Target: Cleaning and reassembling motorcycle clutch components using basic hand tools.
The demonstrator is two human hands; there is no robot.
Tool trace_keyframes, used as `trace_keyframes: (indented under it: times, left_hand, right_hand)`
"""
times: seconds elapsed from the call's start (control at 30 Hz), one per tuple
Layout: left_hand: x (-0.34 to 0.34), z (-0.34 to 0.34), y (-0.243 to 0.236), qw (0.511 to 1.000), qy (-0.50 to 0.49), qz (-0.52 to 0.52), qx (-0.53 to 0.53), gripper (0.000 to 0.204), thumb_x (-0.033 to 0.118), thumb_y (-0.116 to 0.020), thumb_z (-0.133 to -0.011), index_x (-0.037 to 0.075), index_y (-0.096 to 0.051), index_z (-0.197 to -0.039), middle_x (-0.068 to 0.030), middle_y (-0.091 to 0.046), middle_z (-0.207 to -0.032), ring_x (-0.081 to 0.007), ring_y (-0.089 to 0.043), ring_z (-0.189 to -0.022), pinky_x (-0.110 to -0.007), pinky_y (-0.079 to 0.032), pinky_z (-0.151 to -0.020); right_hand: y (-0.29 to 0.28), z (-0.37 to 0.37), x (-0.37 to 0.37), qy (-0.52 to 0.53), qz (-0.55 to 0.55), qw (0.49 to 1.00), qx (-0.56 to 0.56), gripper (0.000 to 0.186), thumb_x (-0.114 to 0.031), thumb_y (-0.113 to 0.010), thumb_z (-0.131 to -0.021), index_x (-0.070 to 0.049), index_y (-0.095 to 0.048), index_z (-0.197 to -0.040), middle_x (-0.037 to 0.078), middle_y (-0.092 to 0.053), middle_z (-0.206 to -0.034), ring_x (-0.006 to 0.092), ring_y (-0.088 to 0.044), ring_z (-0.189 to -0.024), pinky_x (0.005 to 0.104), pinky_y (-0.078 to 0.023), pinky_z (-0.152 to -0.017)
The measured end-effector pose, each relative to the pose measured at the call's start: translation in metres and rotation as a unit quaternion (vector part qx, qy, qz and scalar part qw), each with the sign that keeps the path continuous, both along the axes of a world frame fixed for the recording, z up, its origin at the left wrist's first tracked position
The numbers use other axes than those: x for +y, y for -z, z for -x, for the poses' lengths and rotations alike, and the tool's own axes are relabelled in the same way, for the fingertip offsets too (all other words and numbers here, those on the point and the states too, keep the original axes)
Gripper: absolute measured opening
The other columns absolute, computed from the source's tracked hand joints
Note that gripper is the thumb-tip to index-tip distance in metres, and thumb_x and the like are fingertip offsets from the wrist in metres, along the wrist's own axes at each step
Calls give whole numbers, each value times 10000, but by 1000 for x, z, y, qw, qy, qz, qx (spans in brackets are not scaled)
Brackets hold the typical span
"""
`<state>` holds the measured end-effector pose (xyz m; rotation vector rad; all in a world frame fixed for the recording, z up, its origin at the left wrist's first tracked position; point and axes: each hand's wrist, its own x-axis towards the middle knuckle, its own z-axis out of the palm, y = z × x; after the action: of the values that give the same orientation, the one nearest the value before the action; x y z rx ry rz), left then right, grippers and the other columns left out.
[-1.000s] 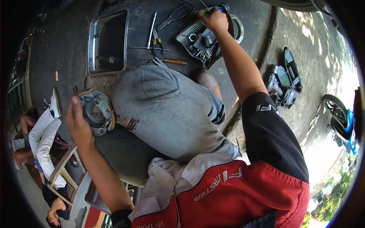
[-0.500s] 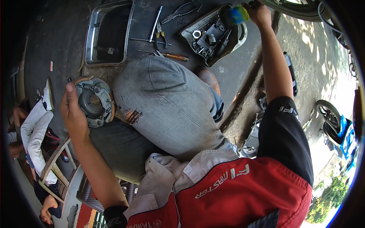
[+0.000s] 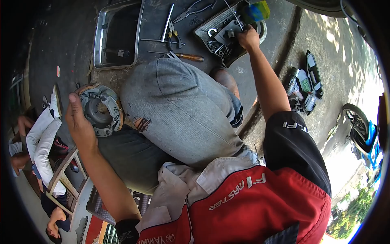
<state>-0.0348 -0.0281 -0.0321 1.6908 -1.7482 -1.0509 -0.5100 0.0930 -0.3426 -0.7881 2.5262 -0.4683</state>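
On the floor (image 3: 61, 38), the rectangular metal tray (image 3: 100, 38) sits to the left of your parts pan (image 3: 206, 27). At that pan is the change: your right grip (image 3: 249, 38), out past its far right corner half a second ago, has come back over its right side. I judge that this gives you a tool on that side while the other side is occupied.

Nearer you than the pan, and well to its left, is the clutch shoe assembly (image 3: 97, 114). Your left grip (image 3: 81, 126) holds it by its left side, thumb up, fingers mostly hidden; the assembly touches that grip and is well apart from the right one.

A yellow-and-blue pad (image 3: 258, 12), blurred, shows at the pan's far right corner. Slimmest, the thin-shafted tool (image 3: 234, 14), likely a screwdriver, slants across the pan; your right grip looks narrow, closed about its near end.
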Motion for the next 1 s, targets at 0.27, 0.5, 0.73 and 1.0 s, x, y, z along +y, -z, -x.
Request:
trace_keyframes:
  times: [0.27, 0.5, 0.73, 1.0]
  left_hand:
    - [-1, -3, 8, 999, -37, -6, 34, 696, 577, -469, -1062, -71, -668, -1218, -145, -681, -1182, -215, -634, -1091, -316, -473, -1001]
    - [-7, -10, 13, 999, -29, -19, 37, 644, 528, -472, -1075, -60, -629, -1285, -140, -674, -1221, -207, -651, -1103, -330, -495, -997]
    - [-7, -15, 13, 999, -46, 3, 18, 671, 534, -487, -1068, -81, -611, -1303, -146, -685, -1196, -210, -675, -1062, -328, -527, -952]
    - [-7, -11, 14, 996, -84, 3, -4, 665, 520, -488, -1072, -84, -593, -1330, -146, -676, -1222, -219, -663, -1095, -338, -504, -993]
  right_hand:
    - [-26, 50, -7, -48, -11, 998, 48, 409, -362, -710, -797, -69, -750, -1079, 144, -775, -903, 332, -759, -860, 423, -610, -732]
    - [1, 53, -33, -58, -44, 996, -57, 354, -363, -710, -774, -53, -780, -930, 129, -776, -847, 288, -764, -825, 404, -597, -731]
    - [85, 63, -65, -122, -116, 984, 54, 359, -419, -653, -908, -143, -730, -1124, 155, -729, -1038, 328, -703, -969, 465, -567, -786]
    - [-11, 140, -18, -179, -61, 982, -26, 714, -410, -776, -808, -59, -585, -1400, 229, -605, -1355, 391, -543, -1324, 542, -474, -1045]
